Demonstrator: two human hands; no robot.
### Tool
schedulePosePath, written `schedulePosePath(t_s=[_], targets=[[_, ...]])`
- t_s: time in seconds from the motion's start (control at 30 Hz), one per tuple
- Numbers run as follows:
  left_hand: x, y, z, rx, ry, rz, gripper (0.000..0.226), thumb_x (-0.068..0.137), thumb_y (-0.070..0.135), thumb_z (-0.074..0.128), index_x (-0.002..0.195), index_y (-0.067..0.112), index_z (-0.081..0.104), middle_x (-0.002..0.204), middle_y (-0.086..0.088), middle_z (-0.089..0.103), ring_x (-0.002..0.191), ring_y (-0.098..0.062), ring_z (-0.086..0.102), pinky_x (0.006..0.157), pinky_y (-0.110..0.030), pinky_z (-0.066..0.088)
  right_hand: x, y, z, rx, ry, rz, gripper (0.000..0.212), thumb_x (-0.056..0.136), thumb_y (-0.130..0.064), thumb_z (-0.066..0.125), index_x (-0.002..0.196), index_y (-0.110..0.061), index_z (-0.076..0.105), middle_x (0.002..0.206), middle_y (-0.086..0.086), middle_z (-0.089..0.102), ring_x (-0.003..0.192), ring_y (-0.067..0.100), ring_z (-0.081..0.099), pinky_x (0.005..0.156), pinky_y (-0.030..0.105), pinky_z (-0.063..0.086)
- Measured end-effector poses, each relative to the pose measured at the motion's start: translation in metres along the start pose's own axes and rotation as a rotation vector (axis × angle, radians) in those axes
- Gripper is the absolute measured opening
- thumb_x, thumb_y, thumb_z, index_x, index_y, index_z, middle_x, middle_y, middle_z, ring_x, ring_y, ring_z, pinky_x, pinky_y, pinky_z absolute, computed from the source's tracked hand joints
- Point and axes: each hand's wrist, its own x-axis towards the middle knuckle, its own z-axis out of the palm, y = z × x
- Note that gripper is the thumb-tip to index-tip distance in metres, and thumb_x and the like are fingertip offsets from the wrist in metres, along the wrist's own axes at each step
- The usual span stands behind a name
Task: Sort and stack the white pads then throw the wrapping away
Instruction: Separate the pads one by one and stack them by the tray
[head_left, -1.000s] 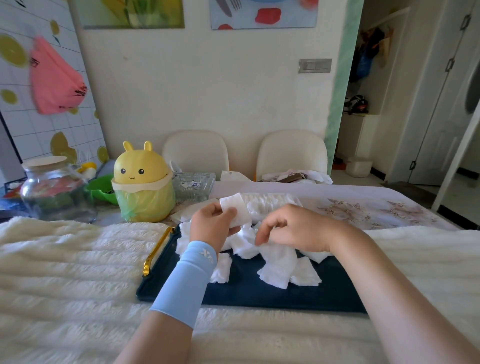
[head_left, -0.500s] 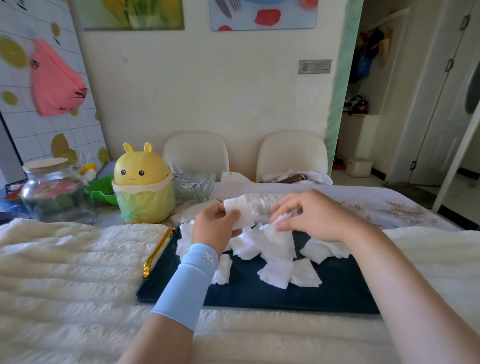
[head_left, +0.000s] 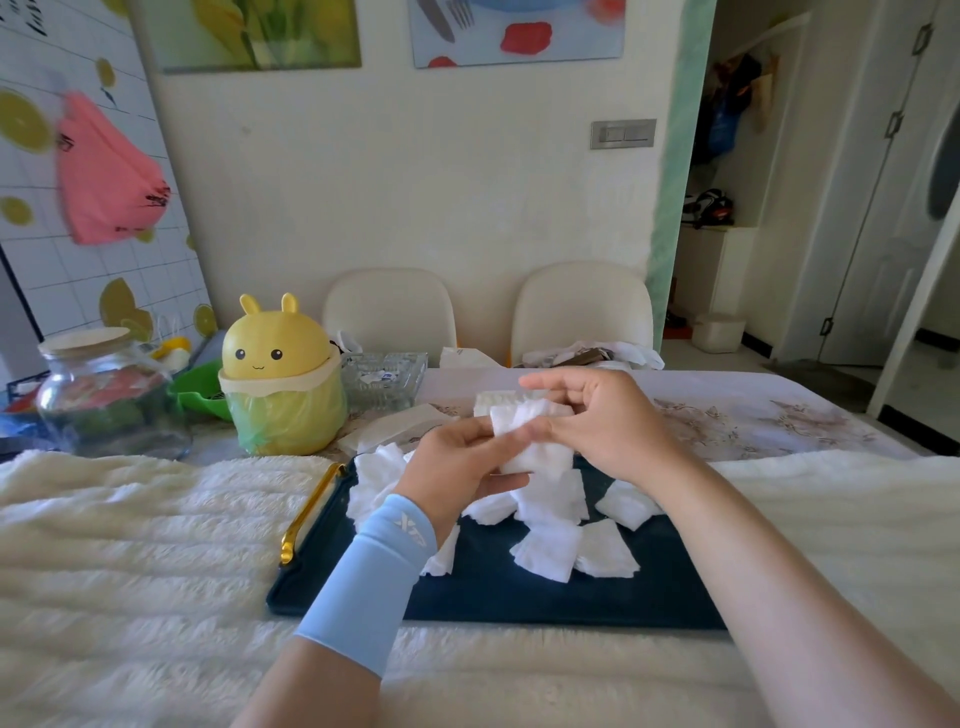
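Pads gathered over the dark tray

Fleece blanket (head_left: 130, 561), cream and ribbed, covers the near side of the table, and the dark blue tray (head_left: 498, 597) lies on it with a gold handle (head_left: 309, 514) on its left edge. Behind the tray to the left stands a yellow bunny-faced bin (head_left: 283, 376) lined with a yellow-green bag; left of the bin is a glass jar (head_left: 109, 397), and right of the bin a cut-glass dish (head_left: 384, 379). Two pale chairs (head_left: 389, 312) sit against the wall beyond the tray.

Loose white pads (head_left: 550, 551) are scattered flat across the tray's middle and back, overlapping and pointing every which way. Above the tray's far half, the left hand (head_left: 462, 467), a light blue sleeve (head_left: 369, 582) on its forearm, and the right hand (head_left: 602, 421) meet on a small stack of pads (head_left: 530, 436). The left fingers and thumb clasp the stack from the left; the right thumb and fingers pinch it from the right. The stack is held roughly upright, its long side running top to bottom, one broad face toward the camera.
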Motion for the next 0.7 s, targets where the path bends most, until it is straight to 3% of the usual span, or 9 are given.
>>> schedulePosePath(t_s=[0.1, 0.2, 0.4, 0.53, 0.7], targets=[[0.001, -0.001, 0.001, -0.034, 0.086, 0.021, 0.02, 0.085, 0.006, 0.074, 0.105, 0.002, 0.071, 0.1, -0.014, 0.076, 0.092, -0.024, 0.073, 0.081, -0.03, 0.06, 0.002, 0.001, 0.0, 0.031, 0.062, 0.128, 0.046, 0.076, -0.036, 0.086, 0.118, -0.032, 0.066, 0.099, -0.007, 0.071, 0.082, 0.006, 0.069, 0.067, 0.019, 0.05], [0.002, 0.0, -0.002, -0.112, 0.125, 0.014, 0.018, 0.086, 0.004, 0.072, 0.104, 0.0, 0.07, 0.101, -0.017, 0.075, 0.088, -0.024, 0.073, 0.076, -0.028, 0.06, 0.0, 0.002, 0.002, 0.123, -0.027, 0.313, 0.032, 0.078, -0.036, 0.085, 0.103, -0.019, 0.073, 0.093, 0.002, 0.076, 0.067, 0.012, 0.065, 0.058, 0.024, 0.046], [0.004, 0.002, -0.006, -0.216, 0.161, -0.035, 0.021, 0.097, 0.014, 0.061, 0.109, -0.002, 0.065, 0.1, -0.021, 0.074, 0.091, -0.033, 0.074, 0.078, -0.037, 0.062, 0.002, 0.005, 0.007, 0.261, 0.091, 0.296, 0.012, 0.085, -0.018, 0.079, 0.095, -0.013, 0.076, 0.091, 0.001, 0.078, 0.077, 0.012, 0.072, 0.066, 0.026, 0.057], [0.005, 0.0, -0.011, -0.159, 0.247, -0.087, 0.02, 0.092, 0.015, 0.068, 0.104, -0.001, 0.068, 0.103, -0.023, 0.073, 0.093, -0.033, 0.073, 0.074, -0.037, 0.062, 0.002, -0.001, 0.001, 0.319, 0.072, 0.21, 0.012, 0.086, -0.009, 0.078, 0.096, -0.015, 0.077, 0.086, -0.002, 0.078, 0.071, 0.006, 0.071, 0.057, 0.021, 0.054], [0.0, 0.003, -0.007, -0.149, 0.109, -0.082, 0.023, 0.098, 0.015, 0.058, 0.11, -0.002, 0.069, 0.102, -0.02, 0.074, 0.095, -0.03, 0.073, 0.075, -0.033, 0.061, 0.0, -0.007, 0.008, 0.137, 0.011, 0.19, 0.013, 0.08, -0.013, 0.083, 0.092, -0.016, 0.078, 0.08, 0.0, 0.077, 0.058, 0.006, 0.062, 0.052, 0.021, 0.047]])
